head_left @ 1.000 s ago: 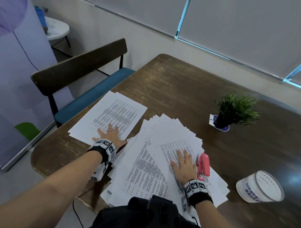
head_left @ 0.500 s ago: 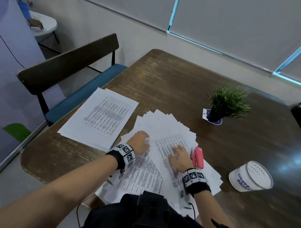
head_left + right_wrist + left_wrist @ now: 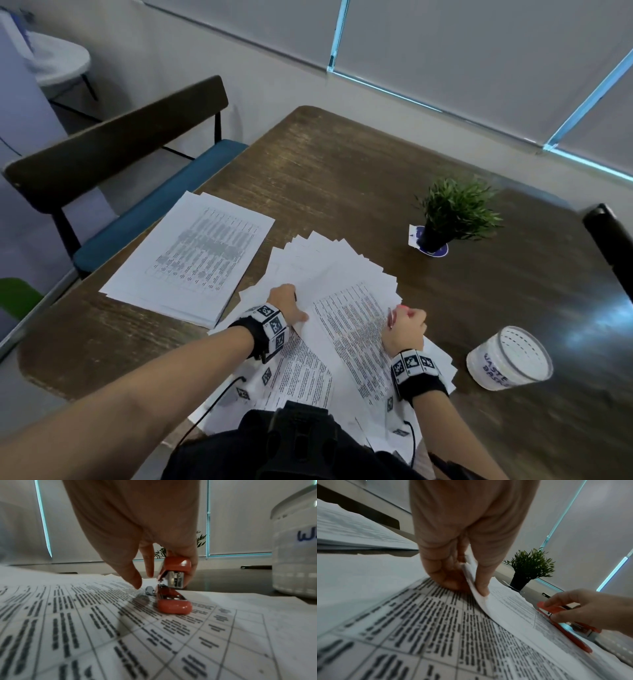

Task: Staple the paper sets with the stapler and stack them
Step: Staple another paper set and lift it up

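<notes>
Dark wood tabletop [image 3: 342, 171] carried fanned paper sets [image 3: 342, 270] near its front edge. Left hand [image 3: 286, 301] pinched a lifted sheet edge; right hand [image 3: 406, 327] gripped the stapler [image 3: 173, 586], long axis pointing away, just right of that sheet. Finished stack [image 3: 191, 253] lay toward the left edge.

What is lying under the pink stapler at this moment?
Under the stapler, which the right hand holds, lie printed sheets of the fanned paper pile. Its base rests on the top sheet. How many sheets lie below, and the table beneath them, is covered.
</notes>
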`<state>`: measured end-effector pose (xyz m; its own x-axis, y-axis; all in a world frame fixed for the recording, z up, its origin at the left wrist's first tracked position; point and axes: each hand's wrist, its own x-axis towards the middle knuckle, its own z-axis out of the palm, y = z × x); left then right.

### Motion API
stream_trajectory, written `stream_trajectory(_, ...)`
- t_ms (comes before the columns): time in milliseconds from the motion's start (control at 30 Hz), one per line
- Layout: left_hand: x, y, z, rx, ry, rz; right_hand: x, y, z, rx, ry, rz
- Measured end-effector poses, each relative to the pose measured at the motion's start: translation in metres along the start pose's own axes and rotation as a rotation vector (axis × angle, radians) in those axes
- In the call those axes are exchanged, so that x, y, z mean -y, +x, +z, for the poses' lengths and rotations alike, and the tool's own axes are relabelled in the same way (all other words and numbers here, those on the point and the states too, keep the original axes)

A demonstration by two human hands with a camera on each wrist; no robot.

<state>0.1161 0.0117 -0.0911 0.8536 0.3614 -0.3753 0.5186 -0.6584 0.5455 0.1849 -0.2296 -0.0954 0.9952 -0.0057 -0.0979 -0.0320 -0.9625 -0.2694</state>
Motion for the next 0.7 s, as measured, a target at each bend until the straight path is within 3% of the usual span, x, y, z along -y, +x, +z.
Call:
stream_trajectory(133,0.001,0.001,-0.012,0.058,0.05,0.008,0.013,-0.001,0.003,-0.016,0.143,0.032)
stream_trajectory(367,0.01,-0.01,-0.035,0.221,0.166,-0.027,0.062,-0.029,0.016,0.032,0.24,-0.247)
stream_trajectory(600,0.026,-0.024,-0.038,0.038,0.008,-0.015,0.098,-0.056,0.029,0.087,0.183,-0.352)
stream_trajectory(700,0.038,-0.034,-0.035,0.053,-0.022,-0.062,0.106,-0.065,0.03,0.103,0.183,-0.32)
